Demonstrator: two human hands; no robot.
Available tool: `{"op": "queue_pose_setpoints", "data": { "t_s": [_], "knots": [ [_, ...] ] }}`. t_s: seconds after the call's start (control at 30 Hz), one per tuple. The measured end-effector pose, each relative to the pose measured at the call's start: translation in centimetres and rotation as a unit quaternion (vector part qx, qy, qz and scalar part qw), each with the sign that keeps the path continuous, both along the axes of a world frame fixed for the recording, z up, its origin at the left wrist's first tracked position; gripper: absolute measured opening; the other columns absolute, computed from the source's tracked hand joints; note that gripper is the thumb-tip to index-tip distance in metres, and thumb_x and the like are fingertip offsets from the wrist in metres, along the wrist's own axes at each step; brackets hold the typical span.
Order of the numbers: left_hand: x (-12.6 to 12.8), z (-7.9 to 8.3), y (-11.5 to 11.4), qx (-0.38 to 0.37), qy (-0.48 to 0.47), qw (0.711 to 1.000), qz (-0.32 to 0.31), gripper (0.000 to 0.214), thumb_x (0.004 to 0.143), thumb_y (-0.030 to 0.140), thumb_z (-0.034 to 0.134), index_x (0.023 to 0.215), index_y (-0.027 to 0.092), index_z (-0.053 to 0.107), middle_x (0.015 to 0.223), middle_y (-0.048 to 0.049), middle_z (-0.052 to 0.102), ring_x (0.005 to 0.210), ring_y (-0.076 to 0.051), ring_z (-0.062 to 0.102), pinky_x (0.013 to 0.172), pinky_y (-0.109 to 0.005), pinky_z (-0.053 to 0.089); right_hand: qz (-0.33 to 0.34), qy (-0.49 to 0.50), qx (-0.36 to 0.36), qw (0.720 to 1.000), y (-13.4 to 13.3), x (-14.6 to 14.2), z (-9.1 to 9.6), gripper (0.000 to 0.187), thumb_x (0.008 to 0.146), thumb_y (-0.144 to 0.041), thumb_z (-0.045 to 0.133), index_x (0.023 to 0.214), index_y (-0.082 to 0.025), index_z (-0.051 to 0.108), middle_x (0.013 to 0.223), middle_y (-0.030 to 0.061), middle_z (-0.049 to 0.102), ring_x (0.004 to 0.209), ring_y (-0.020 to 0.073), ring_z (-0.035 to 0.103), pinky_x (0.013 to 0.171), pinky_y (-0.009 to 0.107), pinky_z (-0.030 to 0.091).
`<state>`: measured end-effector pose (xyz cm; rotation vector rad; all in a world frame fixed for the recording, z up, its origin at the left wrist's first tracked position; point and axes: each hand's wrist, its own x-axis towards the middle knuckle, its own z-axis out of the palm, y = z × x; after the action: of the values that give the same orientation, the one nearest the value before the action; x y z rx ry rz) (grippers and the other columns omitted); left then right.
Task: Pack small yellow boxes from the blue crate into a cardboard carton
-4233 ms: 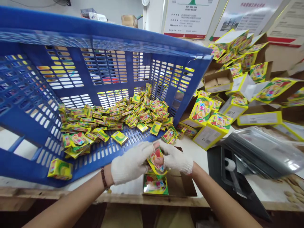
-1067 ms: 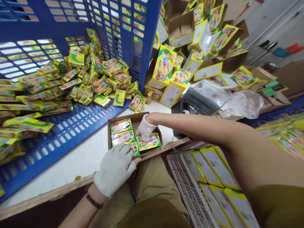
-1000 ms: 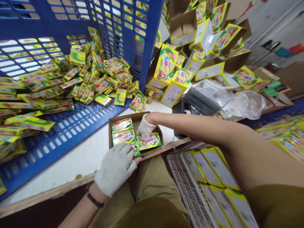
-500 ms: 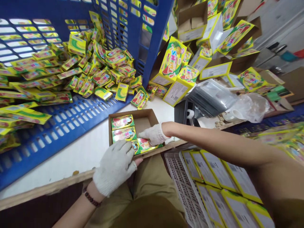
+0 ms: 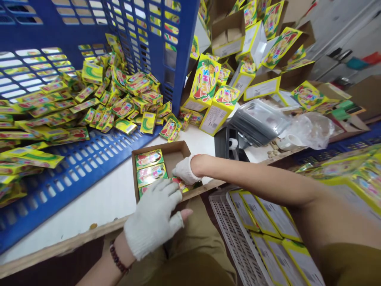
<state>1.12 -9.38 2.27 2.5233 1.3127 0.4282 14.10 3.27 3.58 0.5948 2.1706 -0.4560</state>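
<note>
A small open cardboard box sits at the table's front edge with yellow candy packets laid flat inside. My left hand, in a white glove, rests with fingers spread over the box's near left corner and the packets there. My right hand, also gloved, reaches into the box with fingers curled onto a packet at the near right. Whether it grips the packet or only presses it is unclear.
A tipped blue plastic crate spills many loose yellow packets to the left. Yellow cartons are piled behind. A black tape dispenser and plastic bags lie to the right. A grey crate with flat yellow boxes stands below.
My left hand slid forward over the box's near corner, fingers spreading. My right hand drew a little back over the near-right packet. The view shifted slightly.
</note>
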Motion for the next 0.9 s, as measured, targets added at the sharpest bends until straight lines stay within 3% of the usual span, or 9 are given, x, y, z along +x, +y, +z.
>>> {"op": "queue_pose_setpoints", "data": {
  "t_s": [0.2,0.27,0.33,0.4,0.47,0.57,0.67,0.8,0.9],
  "knots": [
    [1.2,-0.5,0.3,-0.078,0.019,0.996,0.035,0.029,0.077,0.041,0.071,0.098,0.021,0.071,0.113,-0.0108,0.070,0.108,-0.032,0.062,0.096,-0.050,0.051,0.048,0.003,0.011,0.999,-0.5,-0.1,0.5,0.031,0.078,-0.022,0.066,0.107,-0.014,0.071,0.106,0.0133,0.072,0.090,0.0256,0.068,0.066,0.030,0.044],
    [0.4,-0.1,0.3,-0.114,-0.030,0.992,0.034,0.024,0.078,0.039,0.069,0.096,0.023,0.070,0.110,-0.0072,0.070,0.102,-0.027,0.064,0.089,-0.042,0.054,0.042,0.023,-0.009,0.999,0.1,0.0,1.3,0.029,0.079,-0.024,0.066,0.105,-0.015,0.071,0.102,0.0106,0.073,0.085,0.0235,0.067,0.063,0.029,0.042],
    [-0.9,0.7,1.3,-0.147,-0.101,0.983,0.031,0.016,0.086,0.037,0.058,0.087,0.024,0.067,0.099,-0.0022,0.071,0.091,-0.020,0.065,0.079,-0.032,0.054,0.002,0.124,-0.010,0.992,1.6,0.4,2.3,0.027,0.081,-0.024,0.063,0.107,-0.018,0.070,0.101,0.0057,0.072,0.085,0.0198,0.064,0.065,0.026,0.042],
    [-2.6,1.6,3.8,-0.128,-0.149,0.978,0.076,0.027,0.093,0.036,0.044,0.081,0.023,0.063,0.087,-0.0002,0.069,0.081,-0.016,0.063,0.072,-0.028,0.051,-0.060,0.265,0.040,0.962,4.1,1.0,3.0,0.025,0.086,-0.021,0.056,0.108,-0.019,0.068,0.101,0.0026,0.071,0.088,0.0169,0.062,0.071,0.024,0.043],
    [-4.2,2.2,7.8,-0.063,-0.139,0.972,0.180,0.033,0.094,0.039,0.037,0.078,0.022,0.060,0.081,-0.0013,0.067,0.077,-0.017,0.061,0.069,-0.030,0.047,-0.106,0.336,0.137,0.926,6.9,1.6,3.0,0.028,0.089,-0.014,0.047,0.108,-0.017,0.068,0.102,0.0043,0.069,0.093,0.0170,0.060,0.078,0.024,0.043],
    [-5.6,1.7,15.0,-0.031,-0.042,0.946,0.320,0.024,0.087,0.040,0.047,0.086,0.020,0.060,0.088,-0.0079,0.068,0.087,-0.024,0.064,0.075,-0.034,0.046,-0.109,0.286,0.250,0.919,10.3,1.9,1.8,0.038,0.088,-0.008,0.046,0.117,-0.019,0.067,0.111,0.0091,0.064,0.095,0.0200,0.061,0.079,0.027,0.043],
    [-5.7,0.1,20.8,-0.028,-0.031,0.928,0.370,0.044,0.072,0.043,0.066,0.105,0.015,0.057,0.111,-0.0201,0.064,0.107,-0.036,0.061,0.086,-0.041,0.047,-0.077,0.204,0.281,0.935,11.6,1.8,0.3,0.045,0.084,-0.015,0.056,0.127,-0.027,0.063,0.122,0.0121,0.057,0.096,0.0245,0.061,0.075,0.030,0.044],
    [-5.4,-1.8,23.4,-0.081,-0.114,0.915,0.379,0.061,0.058,0.028,0.073,0.114,0.016,0.054,0.112,-0.0207,0.064,0.114,-0.042,0.058,0.095,-0.052,0.044,-0.055,0.190,0.307,0.931,12.1,2.1,-0.5,0.028,0.090,-0.028,0.053,0.112,-0.025,0.069,0.119,0.0131,0.057,0.101,0.0275,0.059,0.074,0.033,0.045],
    [-6.0,-2.0,22.4,-0.124,-0.187,0.897,0.382,0.049,0.068,0.029,0.065,0.114,0.016,0.053,0.103,-0.0147,0.068,0.104,-0.035,0.064,0.091,-0.049,0.049,-0.032,0.200,0.289,0.936,12.4,3.0,-0.9,0.028,0.090,-0.030,0.054,0.114,-0.025,0.067,0.119,0.0121,0.058,0.104,0.0283,0.058,0.077,0.035,0.046]
  ]
}}
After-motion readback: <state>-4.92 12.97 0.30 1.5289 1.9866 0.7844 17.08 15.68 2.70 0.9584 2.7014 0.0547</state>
